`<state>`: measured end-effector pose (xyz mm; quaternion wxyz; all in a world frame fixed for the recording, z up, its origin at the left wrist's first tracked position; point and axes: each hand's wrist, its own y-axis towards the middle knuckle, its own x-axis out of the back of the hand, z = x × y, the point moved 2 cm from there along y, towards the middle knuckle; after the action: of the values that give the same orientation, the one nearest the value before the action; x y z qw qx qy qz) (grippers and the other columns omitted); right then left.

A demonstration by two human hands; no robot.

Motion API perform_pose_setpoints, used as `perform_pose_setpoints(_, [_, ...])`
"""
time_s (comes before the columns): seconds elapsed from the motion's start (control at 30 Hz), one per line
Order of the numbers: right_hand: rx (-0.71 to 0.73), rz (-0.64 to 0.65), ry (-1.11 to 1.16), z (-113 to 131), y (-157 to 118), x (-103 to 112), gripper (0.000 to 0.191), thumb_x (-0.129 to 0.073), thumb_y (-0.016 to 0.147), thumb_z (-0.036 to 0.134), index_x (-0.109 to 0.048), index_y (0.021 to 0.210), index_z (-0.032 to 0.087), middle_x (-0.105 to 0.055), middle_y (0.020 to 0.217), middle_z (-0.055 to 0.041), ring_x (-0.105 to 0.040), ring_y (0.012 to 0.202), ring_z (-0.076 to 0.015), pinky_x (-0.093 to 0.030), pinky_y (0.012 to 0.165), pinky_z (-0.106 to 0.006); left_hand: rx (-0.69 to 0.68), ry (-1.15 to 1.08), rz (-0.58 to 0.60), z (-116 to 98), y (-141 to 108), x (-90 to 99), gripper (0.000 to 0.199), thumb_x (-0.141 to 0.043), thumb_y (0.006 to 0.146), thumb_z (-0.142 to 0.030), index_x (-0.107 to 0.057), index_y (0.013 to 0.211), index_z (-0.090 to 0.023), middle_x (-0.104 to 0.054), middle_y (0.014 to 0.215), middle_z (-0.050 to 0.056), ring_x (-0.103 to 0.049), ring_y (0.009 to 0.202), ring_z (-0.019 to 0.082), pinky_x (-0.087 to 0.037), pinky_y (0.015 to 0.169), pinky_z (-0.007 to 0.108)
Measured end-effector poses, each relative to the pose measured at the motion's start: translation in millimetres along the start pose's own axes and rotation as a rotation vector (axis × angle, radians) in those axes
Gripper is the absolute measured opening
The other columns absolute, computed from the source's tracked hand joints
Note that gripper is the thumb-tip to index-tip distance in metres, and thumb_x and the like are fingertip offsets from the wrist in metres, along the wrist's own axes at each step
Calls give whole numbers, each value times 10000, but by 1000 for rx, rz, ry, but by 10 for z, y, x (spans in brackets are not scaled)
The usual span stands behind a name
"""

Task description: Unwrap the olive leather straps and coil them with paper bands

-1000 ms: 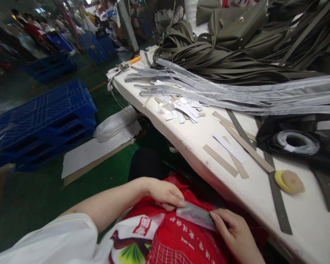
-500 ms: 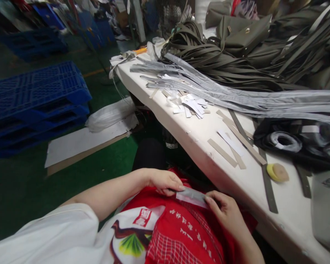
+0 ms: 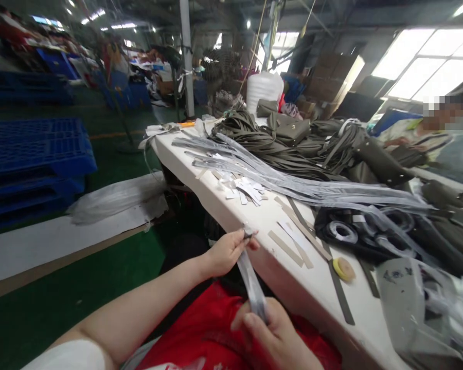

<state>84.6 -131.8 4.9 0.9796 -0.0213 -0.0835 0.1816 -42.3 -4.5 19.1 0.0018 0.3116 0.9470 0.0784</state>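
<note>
A dark strap wrapped in clear plastic (image 3: 251, 280) stretches between my two hands, over my lap beside the table (image 3: 272, 272). My left hand (image 3: 229, 252) pinches its far end close to the table's edge. Closer to my body, my right hand (image 3: 268, 326) is closed round the near part of the strap. On the tabletop past my left hand lie beige strips (image 3: 286, 249) and a heap of white paper slips (image 3: 249, 189). A yellow roll of tape (image 3: 343, 269) sits farther right.
Plastic-wrapped straps (image 3: 293, 182) run along the table before a pile of dark olive straps and bags (image 3: 266, 144). A black tray (image 3: 324, 231) holds coiled rolls; a translucent bin (image 3: 401, 303) stands at right. Blue pallets (image 3: 34, 154) are on the floor. Another person (image 3: 420, 133) sits across.
My left hand has moved up and away toward the table edge, drawing the strap from level to lengthwise. My right hand has moved lower and nearer. The view has tilted up.
</note>
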Motion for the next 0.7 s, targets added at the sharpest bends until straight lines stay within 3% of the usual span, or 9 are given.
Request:
perform_pose_setpoints(0.13, [-85, -241, 149, 15, 119, 553, 587, -391, 916, 617, -615, 627, 158, -469, 425, 20, -395, 366, -97, -322, 394, -215, -96, 301, 355, -123, -311, -143, 360, -374, 975, -392, -637, 870, -170, -607, 812, 42, -535, 761, 172, -418, 792, 282])
perform_pose_setpoints(0.2, [-142, -342, 26, -25, 217, 775, 547, -429, 891, 607, -574, 595, 171, -473, 435, 15, -430, 386, -118, -356, 403, -233, -55, 251, 366, -94, -425, -210, 396, -369, 971, -449, -636, 915, -162, -584, 762, 30, -509, 700, 157, -412, 714, 268])
perform_pose_setpoints(0.27, [-80, -491, -245, 20, 268, 898, 371, -550, 843, 499, -631, 720, 159, -601, 602, -33, -576, 574, -177, -486, 562, -286, 115, 94, 288, 12, -465, -245, 477, -389, 944, -552, -624, 878, -142, -507, 596, -13, -427, 533, 118, -359, 558, 238])
perform_pose_setpoints(0.3, [-8, -549, -370, 71, 268, 904, 277, -590, 816, 418, -660, 858, 153, -665, 772, -69, -626, 741, -212, -519, 703, -324, 211, -27, 270, 67, -470, -259, 513, -407, 921, -597, -614, 839, -135, -447, 512, -41, -360, 452, 98, -310, 493, 227])
perform_pose_setpoints(0.37, [128, -533, -485, 169, 246, 795, 378, -590, 786, 268, -607, 1154, 184, -650, 1124, -101, -590, 1061, -244, -460, 957, -376, 365, -313, 305, 116, -469, -289, 541, -460, 877, -637, -607, 788, -125, -355, 409, -74, -289, 371, 82, -238, 431, 218])
perform_pose_setpoints(0.47, [144, -277, -393, 160, 261, 402, 435, -547, 811, 195, -552, 1245, 226, -637, 1172, -69, -589, 1069, -218, -452, 970, -338, 455, -647, 347, -16, -459, -294, 528, -524, 844, -618, -644, 815, -104, -307, 394, -66, -438, 433, 128, -240, 423, 207])
perform_pose_setpoints(0.57, [55, -121, -245, 0, 325, -64, 188, -533, 877, 282, -654, 988, 192, -667, 859, -22, -613, 791, -179, -496, 751, -266, 300, -622, 60, -198, -393, -155, 516, -507, 872, -599, -654, 985, -117, -383, 514, -36, -513, 578, 156, -333, 489, 218])
perform_pose_setpoints(0.63, [9, 30, -122, -80, 291, -304, 286, -519, 905, 399, -671, 813, 176, -603, 674, 6, -559, 631, -141, -451, 593, -222, 68, -348, -224, -228, -335, 17, 464, -478, 910, -553, -639, 1067, -147, -479, 633, -6, -501, 623, 153, -422, 616, 268])
perform_pose_setpoints(0.7, [-18, 153, -10, -68, 147, -376, 424, -511, 903, 515, -689, 740, 167, -544, 583, 15, -503, 542, -116, -385, 502, -207, -137, 20, -395, -159, -308, 170, 433, -462, 927, -510, -632, 1109, -155, -550, 724, 29, -520, 696, 182, -447, 777, 333])
